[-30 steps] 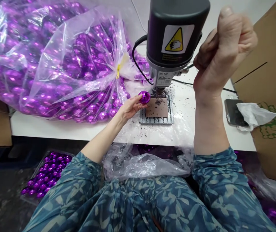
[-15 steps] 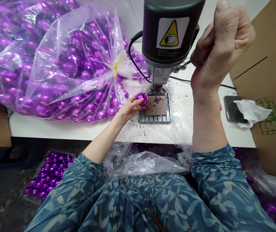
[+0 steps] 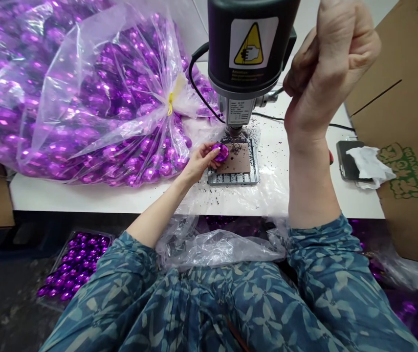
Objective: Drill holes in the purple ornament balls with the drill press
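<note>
Between the thumb and fingers of my left hand (image 3: 202, 160) is a shiny purple faceted ball (image 3: 220, 152). It is over the left edge of a brown board (image 3: 240, 164), which lies on the slotted metal base (image 3: 233, 179) of a bench drill press (image 3: 247, 58). A small dark hole shows in the board, and dark shavings are scattered around it. My right hand (image 3: 335, 63) is raised at the drill's right side, closed around the end of its feed lever (image 3: 279, 92). The fingers hide most of the lever.
A large clear bag (image 3: 84, 98) of purple balls, tied with a yellow tie (image 3: 170, 103), fills the table's left. On the right are a dark phone (image 3: 348, 160), crumpled white paper (image 3: 372, 164) and a cardboard box (image 3: 403, 122). A tray (image 3: 75, 264) of balls sits below left.
My left hand has brought the purple ball slightly right and down, further over the board, and the ball appears turned. My right hand stays closed on the lever. The view has shifted a little.
</note>
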`<state>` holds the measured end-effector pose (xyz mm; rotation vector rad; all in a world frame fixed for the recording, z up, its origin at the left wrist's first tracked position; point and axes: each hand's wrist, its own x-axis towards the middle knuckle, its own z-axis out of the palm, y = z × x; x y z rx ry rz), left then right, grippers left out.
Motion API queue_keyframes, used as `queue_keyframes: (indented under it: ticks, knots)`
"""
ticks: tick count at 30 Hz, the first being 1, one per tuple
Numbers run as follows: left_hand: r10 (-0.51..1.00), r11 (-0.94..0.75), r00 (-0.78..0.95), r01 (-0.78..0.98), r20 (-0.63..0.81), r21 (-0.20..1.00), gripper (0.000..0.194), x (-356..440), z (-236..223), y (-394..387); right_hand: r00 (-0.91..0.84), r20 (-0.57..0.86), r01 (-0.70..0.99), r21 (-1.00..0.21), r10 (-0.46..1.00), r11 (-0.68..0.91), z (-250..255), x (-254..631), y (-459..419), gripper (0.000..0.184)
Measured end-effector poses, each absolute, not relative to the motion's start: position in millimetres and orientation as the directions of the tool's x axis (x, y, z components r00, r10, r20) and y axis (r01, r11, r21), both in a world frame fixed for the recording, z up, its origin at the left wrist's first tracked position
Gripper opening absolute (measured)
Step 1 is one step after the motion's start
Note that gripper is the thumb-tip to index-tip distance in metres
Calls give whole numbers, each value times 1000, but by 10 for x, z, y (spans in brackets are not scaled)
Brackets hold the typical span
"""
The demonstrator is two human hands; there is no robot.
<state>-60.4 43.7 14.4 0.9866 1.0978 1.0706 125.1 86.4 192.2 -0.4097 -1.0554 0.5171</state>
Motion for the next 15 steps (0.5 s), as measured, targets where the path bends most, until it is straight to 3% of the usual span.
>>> queue_keyframes:
  ticks: [5, 10, 15]
  knots:
    - [991, 100, 101, -66, -93, 993, 28, -500, 27, 479, 376, 709, -185, -574, 597, 798, 1933, 1247, 817, 59]
    - [997, 4, 75, 27, -6, 1000, 40, -432, -12, 541, 374, 702, -169, -592, 607, 788, 1927, 1243, 824, 65]
    - [994, -85, 79, 199, 71, 976, 48, -336, 42, 488, 428, 733, -142, -523, 528, 841, 1905, 1216, 886, 67]
